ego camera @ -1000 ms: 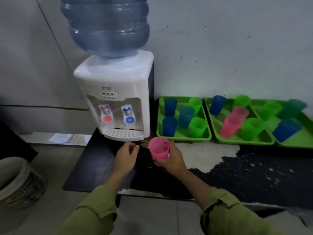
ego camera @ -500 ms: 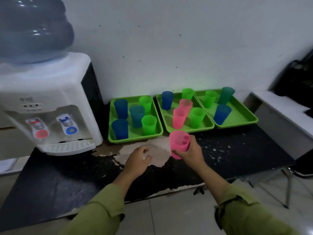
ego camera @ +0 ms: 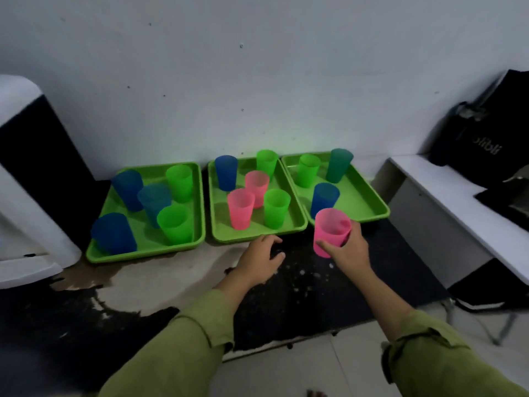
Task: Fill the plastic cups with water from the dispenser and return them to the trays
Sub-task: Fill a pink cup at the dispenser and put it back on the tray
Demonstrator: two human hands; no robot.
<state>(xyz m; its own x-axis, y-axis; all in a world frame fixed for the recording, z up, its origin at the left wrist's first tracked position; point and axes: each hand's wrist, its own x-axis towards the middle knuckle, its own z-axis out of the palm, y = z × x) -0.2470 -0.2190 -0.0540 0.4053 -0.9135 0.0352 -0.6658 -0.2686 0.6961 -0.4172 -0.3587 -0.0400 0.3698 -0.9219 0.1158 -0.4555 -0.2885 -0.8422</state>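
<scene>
Pink cup (ego camera: 331, 232) sat gripped in the right hand (ego camera: 347, 251); the left hand (ego camera: 261, 260) hovered loosely open, empty. Judged step: returning it, next lowering upright onto the rightmost tray (ego camera: 362, 200) at one o'clock

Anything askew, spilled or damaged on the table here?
Yes: the dark tabletop has a pale worn patch before the left tray, its coating seemingly peeled. All cups stand upright; no spill is evident.
</scene>
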